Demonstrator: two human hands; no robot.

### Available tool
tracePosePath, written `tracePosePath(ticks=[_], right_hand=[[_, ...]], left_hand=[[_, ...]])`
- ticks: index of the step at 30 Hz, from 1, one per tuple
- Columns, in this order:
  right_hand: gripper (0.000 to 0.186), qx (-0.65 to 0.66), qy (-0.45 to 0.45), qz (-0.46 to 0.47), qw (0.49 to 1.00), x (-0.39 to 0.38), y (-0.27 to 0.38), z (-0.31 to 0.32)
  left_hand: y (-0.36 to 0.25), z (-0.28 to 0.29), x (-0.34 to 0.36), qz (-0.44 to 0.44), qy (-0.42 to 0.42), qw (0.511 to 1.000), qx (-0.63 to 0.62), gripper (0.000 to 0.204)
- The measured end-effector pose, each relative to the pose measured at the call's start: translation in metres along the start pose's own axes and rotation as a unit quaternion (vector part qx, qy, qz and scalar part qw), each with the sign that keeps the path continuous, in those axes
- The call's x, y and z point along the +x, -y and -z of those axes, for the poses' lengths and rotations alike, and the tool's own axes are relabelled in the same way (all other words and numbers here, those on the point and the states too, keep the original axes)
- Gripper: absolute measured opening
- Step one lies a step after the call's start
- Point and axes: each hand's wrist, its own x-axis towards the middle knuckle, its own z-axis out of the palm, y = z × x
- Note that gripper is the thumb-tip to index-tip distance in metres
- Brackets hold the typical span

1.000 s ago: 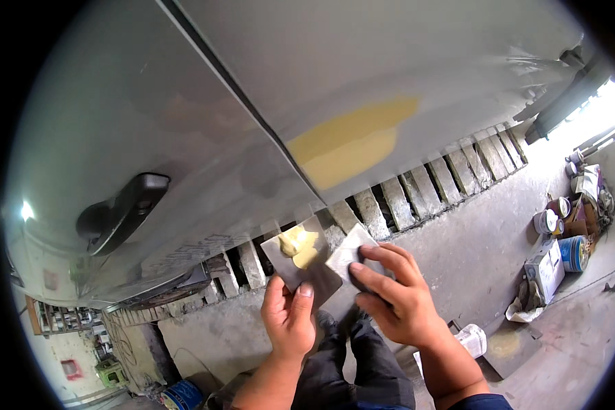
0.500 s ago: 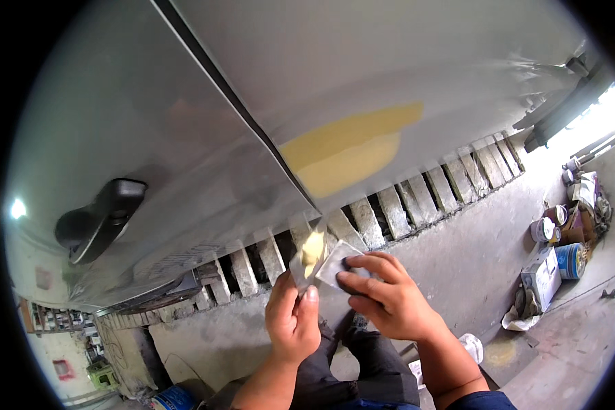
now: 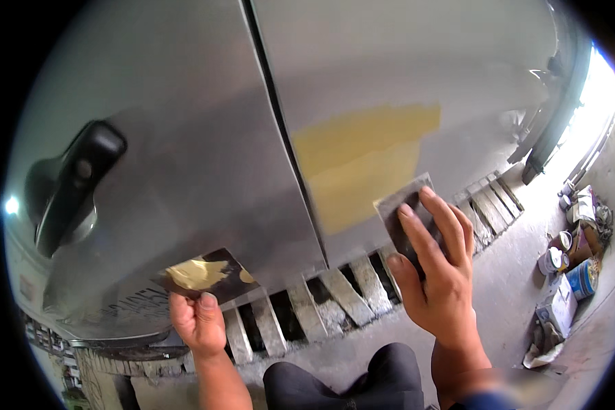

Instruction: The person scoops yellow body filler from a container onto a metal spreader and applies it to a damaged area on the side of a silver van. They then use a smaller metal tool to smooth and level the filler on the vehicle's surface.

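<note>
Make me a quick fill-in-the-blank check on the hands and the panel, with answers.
1. The left hand holds a dark plate carrying paste coloured ____.
2. The flat spreader is in the ____ hand.
3. In the picture, the door handle lies to the ____ of the dark seam, across from the patch.

Missing words: yellow; right; left.

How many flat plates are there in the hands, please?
2: a dark plate with yellow paste, in the left hand; a pale-edged plate, in the right hand.

Vehicle repair workshop, yellow patch (image 3: 362,164) on grey panel (image 3: 396,61), clustered tubs (image 3: 549,262)
</note>
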Motion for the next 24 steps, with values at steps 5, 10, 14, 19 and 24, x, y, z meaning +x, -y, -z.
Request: tracePosePath(ticks=[5, 10, 14, 19, 24], right_hand=[[0.045, -0.053, -0.05, 0.043, 0.996, -0.004, 0.012, -0.027], [0.043, -0.086, -0.087, 0.063, 0.99, -0.001, 0.018, -0.038], [0.042, -0.103, -0.1, 0.06, 0.988, -0.001, 0.026, -0.046], [0.041, -0.092, -0.104, 0.06, 0.988, 0.001, 0.029, -0.05], [0.04, -0.097, -0.112, 0.064, 0.987, 0.005, 0.029, -0.055]], left_hand=[[0.014, 0.006, 0.009, -0.03, 0.028, 0.996, -0.085, 0.044], [0.021, 0.012, 0.016, -0.054, 0.07, 0.988, -0.13, 0.044], [0.025, 0.016, 0.015, -0.064, 0.095, 0.984, -0.134, 0.044], [0.027, 0.017, 0.015, -0.074, 0.107, 0.984, -0.124, 0.043], [0.029, 0.022, 0.017, -0.075, 0.129, 0.982, -0.115, 0.044]])
